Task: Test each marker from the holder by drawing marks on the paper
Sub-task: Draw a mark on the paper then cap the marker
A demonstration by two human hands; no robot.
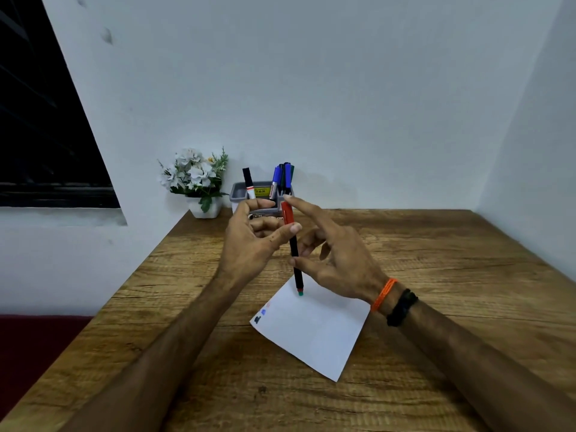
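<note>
A marker (294,254) with a black barrel, a red cap on top and a green lower end stands nearly upright above the white paper (314,335). My left hand (249,244) pinches it at the base of the red cap with thumb and fingers. My right hand (336,260) presses its thumb on the barrel lower down, its index finger reaching to the cap's top. The paper bears small black, blue and faint red marks (261,313) near its left corner. Behind my hands, the grey holder (239,193) holds a black-capped marker (247,179) and blue-capped markers (280,177).
A white pot of artificial flowers (199,182) stands at the table's back left corner beside the holder. The wooden table (452,275) meets walls at the back and right. A dark window (37,135) is at the left. My right wrist has orange and black bands.
</note>
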